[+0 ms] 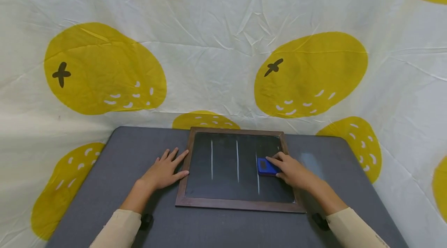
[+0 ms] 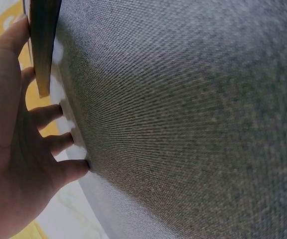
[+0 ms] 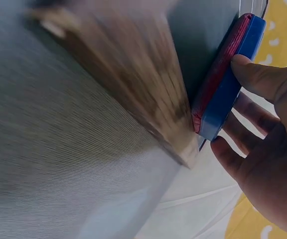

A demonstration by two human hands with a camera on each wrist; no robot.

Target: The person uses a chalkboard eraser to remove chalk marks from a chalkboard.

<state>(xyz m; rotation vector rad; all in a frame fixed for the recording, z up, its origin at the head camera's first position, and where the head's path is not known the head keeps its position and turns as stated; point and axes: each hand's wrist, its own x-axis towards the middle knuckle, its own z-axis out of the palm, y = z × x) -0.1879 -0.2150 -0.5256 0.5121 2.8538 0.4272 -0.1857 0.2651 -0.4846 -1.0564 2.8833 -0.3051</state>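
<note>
A chalkboard (image 1: pixel 223 189) in a brown wooden frame (image 1: pixel 241 203) lies on the grey table, with three white chalk lines (image 1: pixel 238 162) drawn down it. My right hand (image 1: pixel 291 170) grips a blue chalkboard eraser (image 1: pixel 267 166) over the rightmost line, which shows above and below it. In the right wrist view the thumb and fingers hold the blue back (image 3: pixel 233 84) of the eraser, its red felt side toward the board. At the left edge of the frame my left hand (image 1: pixel 164 172) rests with fingers spread; its thumb and index finger touch the wood.
The grey table (image 1: pixel 223 230) extends around the board on all sides. Behind it hangs a white cloth (image 1: pixel 209 69) printed with large yellow fruit shapes. A pale smudge (image 1: pixel 312 164) marks the tabletop right of the board.
</note>
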